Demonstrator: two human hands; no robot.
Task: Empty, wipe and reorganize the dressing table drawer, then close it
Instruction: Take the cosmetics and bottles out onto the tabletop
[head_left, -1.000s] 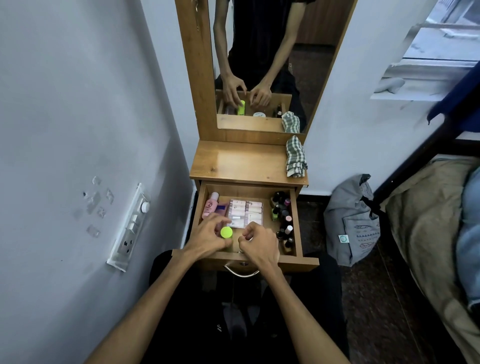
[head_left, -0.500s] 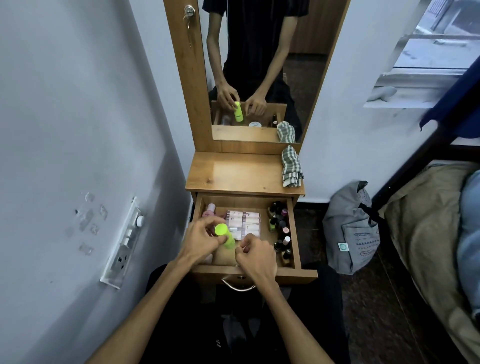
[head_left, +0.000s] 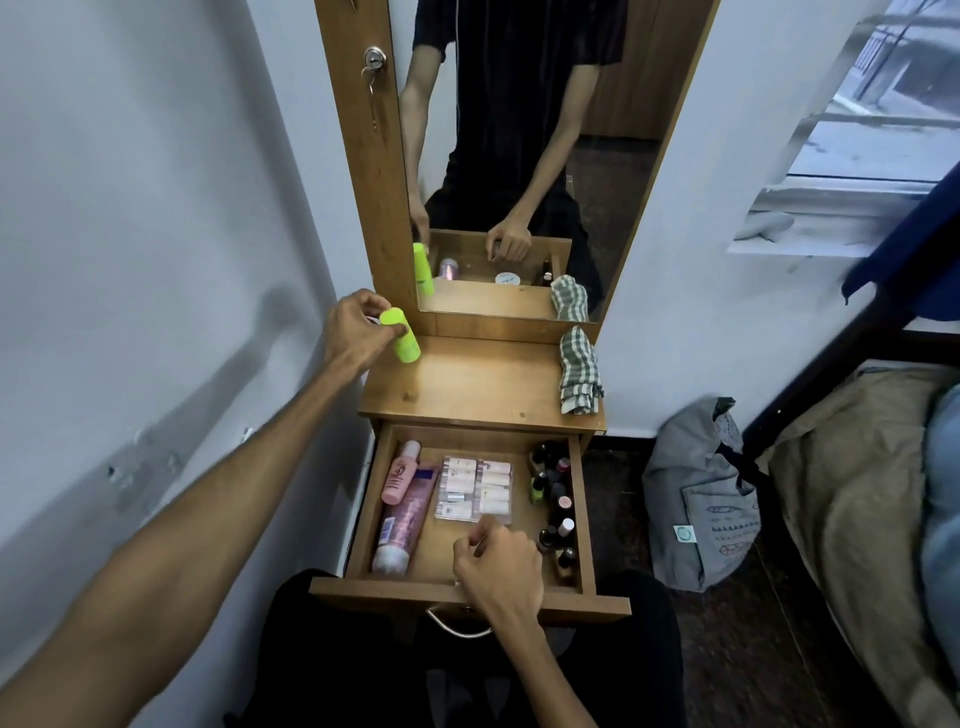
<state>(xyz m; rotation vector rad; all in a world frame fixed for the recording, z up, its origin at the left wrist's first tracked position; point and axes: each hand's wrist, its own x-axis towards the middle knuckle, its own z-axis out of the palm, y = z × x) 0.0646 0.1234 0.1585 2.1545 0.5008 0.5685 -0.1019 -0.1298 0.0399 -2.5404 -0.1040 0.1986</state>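
One drawer, open, partly emptied

Drawer pulled out toward the near side, holding pink tubes at left, sachet pack in the middle, nail polish bottles at right. Right hand loosely curled over the near edge, holding nothing visible. Left hand grips neon-green bottle above the tabletop's far left corner. Checked cloth at far right.

cloth on tabletop, drawer below

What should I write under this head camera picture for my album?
Left hand sets a neon green bottle on the dressing table top; right hand reaches into the open drawer.
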